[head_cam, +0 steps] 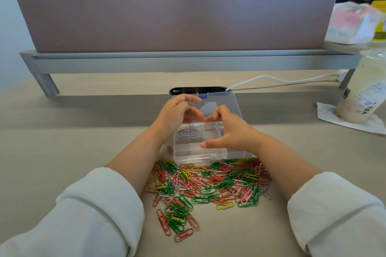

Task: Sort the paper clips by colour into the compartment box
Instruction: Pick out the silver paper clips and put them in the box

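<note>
A clear compartment box [198,158] stands on the pale worktop [62,131] straight ahead of the person. Its see-through lid [221,103] is thrown open and leans away from them. A bunch of silver clips [189,132] lies in the far left compartment. The compartments that show nearer the front look bare, though the hands cover part of the box.

Both hands hover over the box. The left hand [177,112] has its fingers bent inward, and their tips meet those of the right hand [229,131] above the far row of compartments. The right thumb points left across the middle of the box. I cannot tell whether either grip is clamped on a clip or empty, since the fingertips hide one another. White sleeves [94,215] are pushed up both forearms.

The loose pile of paper clips [208,181], green, red, pink, yellow and a few silver, spreads over the worktop just in front of the box and touches its near wall.

Behind the box lies a black device [198,90] with a white cable [271,79] plugged in. A mauve divider screen [167,6] stands beyond it. At the right, a drink cup [363,89] sits on a napkin [355,124].
</note>
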The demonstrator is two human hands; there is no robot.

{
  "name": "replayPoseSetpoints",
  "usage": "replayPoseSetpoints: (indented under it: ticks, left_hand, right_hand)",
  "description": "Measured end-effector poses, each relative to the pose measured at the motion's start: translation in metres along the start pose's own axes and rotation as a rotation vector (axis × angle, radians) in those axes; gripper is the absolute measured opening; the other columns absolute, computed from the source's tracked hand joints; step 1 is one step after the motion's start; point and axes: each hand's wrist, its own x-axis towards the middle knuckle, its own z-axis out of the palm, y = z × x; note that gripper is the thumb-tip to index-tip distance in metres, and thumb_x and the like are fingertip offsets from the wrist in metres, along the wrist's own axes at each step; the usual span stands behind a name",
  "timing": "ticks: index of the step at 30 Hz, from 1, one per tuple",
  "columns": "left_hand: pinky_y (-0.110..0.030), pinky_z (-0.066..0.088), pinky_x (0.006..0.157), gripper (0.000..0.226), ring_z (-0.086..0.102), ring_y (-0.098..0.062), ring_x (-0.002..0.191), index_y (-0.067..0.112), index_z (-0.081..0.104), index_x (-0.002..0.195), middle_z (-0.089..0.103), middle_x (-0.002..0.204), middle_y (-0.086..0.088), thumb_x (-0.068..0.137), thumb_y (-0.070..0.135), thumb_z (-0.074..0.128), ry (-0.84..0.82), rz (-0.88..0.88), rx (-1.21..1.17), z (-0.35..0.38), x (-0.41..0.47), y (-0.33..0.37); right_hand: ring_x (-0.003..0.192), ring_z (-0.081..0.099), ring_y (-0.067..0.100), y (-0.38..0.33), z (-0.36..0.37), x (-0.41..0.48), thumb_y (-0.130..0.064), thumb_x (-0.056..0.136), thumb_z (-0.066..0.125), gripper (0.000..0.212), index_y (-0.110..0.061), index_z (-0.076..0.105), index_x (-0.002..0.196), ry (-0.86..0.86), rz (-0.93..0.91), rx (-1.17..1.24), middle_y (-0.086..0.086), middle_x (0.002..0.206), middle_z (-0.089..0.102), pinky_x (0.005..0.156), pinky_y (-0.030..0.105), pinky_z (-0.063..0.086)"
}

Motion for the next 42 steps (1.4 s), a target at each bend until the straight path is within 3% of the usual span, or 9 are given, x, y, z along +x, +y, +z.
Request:
replayPoseSetpoints:
  ticks: [3, 7, 15, 20, 27, 31, 34, 37, 42]
  left_hand:
    - [-0.021, 0.045, 0.060, 0.034, 0.065, -0.009, 0.068, 0.021, 0.058, 0.096, 0.067, 0.078, 0.003, 0.091, -0.001, 0.032, 0.063, 0.012, 0.133, -0.005, 0.001, 0.002]
    - [-0.024, 0.041, 0.090, 0.035, 0.054, -0.010, 0.107, 0.021, 0.066, 0.108, 0.062, 0.112, 0.005, 0.088, 0.005, 0.043, -0.062, 0.076, 0.738, -0.014, 0.006, 0.001]
    - [-0.025, 0.036, 0.102, 0.044, 0.050, -0.013, 0.118, 0.016, 0.064, 0.117, 0.058, 0.127, 0.003, 0.087, -0.003, 0.039, -0.328, 0.275, 1.053, -0.010, -0.003, 0.015]
    - [-0.035, 0.046, 0.093, 0.039, 0.058, -0.015, 0.105, 0.022, 0.070, 0.105, 0.066, 0.114, 0.004, 0.089, 0.004, 0.039, -0.303, 0.230, 1.209, -0.011, -0.004, 0.015]
    - [-0.030, 0.047, 0.084, 0.025, 0.060, -0.013, 0.095, 0.020, 0.069, 0.105, 0.067, 0.103, 0.005, 0.087, 0.018, 0.051, -0.249, 0.304, 1.125, -0.024, -0.016, 0.009]
    - [-0.031, 0.045, 0.089, 0.027, 0.057, -0.012, 0.104, 0.025, 0.066, 0.113, 0.062, 0.114, 0.007, 0.091, 0.028, 0.050, -0.309, 0.245, 1.254, -0.026, -0.018, 0.007]
    - [-0.031, 0.044, 0.090, 0.031, 0.055, -0.014, 0.109, 0.027, 0.061, 0.121, 0.059, 0.120, 0.007, 0.092, 0.025, 0.050, -0.294, 0.249, 1.300, -0.024, -0.017, 0.003]
    - [-0.031, 0.045, 0.089, 0.031, 0.055, -0.014, 0.108, 0.026, 0.061, 0.121, 0.059, 0.120, 0.005, 0.092, 0.022, 0.050, -0.234, 0.271, 1.275, -0.023, -0.019, -0.004]
    - [-0.027, 0.043, 0.089, 0.028, 0.056, -0.013, 0.108, 0.021, 0.062, 0.118, 0.059, 0.120, 0.006, 0.091, 0.021, 0.053, -0.074, 0.324, 1.161, -0.030, -0.024, -0.010]
  right_hand:
    - [0.115, 0.047, 0.011, 0.000, 0.000, 0.000, -0.041, 0.066, 0.080, 0.058, -0.023, 0.033, 0.097, -0.001, -0.001, -0.002, -0.007, 0.125, 0.052, 0.092, 0.026, 0.037]
    - [0.116, 0.047, 0.010, 0.001, 0.000, 0.000, -0.041, 0.067, 0.079, 0.057, -0.023, 0.034, 0.097, -0.004, 0.001, -0.001, -0.008, 0.125, 0.052, 0.094, 0.027, 0.038]
    - [0.119, 0.046, 0.011, 0.002, 0.001, 0.002, -0.041, 0.066, 0.080, 0.060, -0.023, 0.035, 0.102, -0.006, 0.006, 0.005, -0.006, 0.126, 0.051, 0.099, 0.031, 0.039]
    - [0.117, 0.046, 0.011, 0.001, 0.002, 0.003, -0.041, 0.067, 0.079, 0.059, -0.023, 0.035, 0.101, 0.000, 0.006, 0.011, -0.006, 0.125, 0.053, 0.094, 0.026, 0.037]
    - [0.118, 0.046, 0.011, 0.001, 0.003, 0.004, -0.040, 0.067, 0.079, 0.057, -0.024, 0.036, 0.101, 0.006, 0.006, 0.024, -0.006, 0.124, 0.053, 0.097, 0.028, 0.038]
    - [0.114, 0.046, 0.008, -0.005, 0.001, 0.000, -0.039, 0.068, 0.079, 0.053, -0.028, 0.041, 0.104, 0.096, -0.098, -0.077, -0.012, 0.114, 0.049, 0.096, 0.024, 0.038]
    - [0.104, 0.047, 0.009, -0.013, -0.004, -0.003, -0.043, 0.065, 0.080, 0.047, -0.031, 0.052, 0.101, 0.006, -0.189, -0.170, -0.012, 0.107, 0.049, 0.091, 0.026, 0.040]
    - [0.102, 0.043, 0.010, -0.016, -0.004, -0.004, -0.044, 0.063, 0.081, 0.047, -0.028, 0.061, 0.103, -0.116, -0.177, -0.284, -0.006, 0.111, 0.048, 0.092, 0.028, 0.039]
    - [0.114, 0.045, 0.015, -0.014, -0.001, 0.000, -0.044, 0.068, 0.077, 0.038, -0.031, 0.063, 0.100, -0.037, -0.158, -0.334, -0.006, 0.117, 0.051, 0.100, 0.036, 0.038]
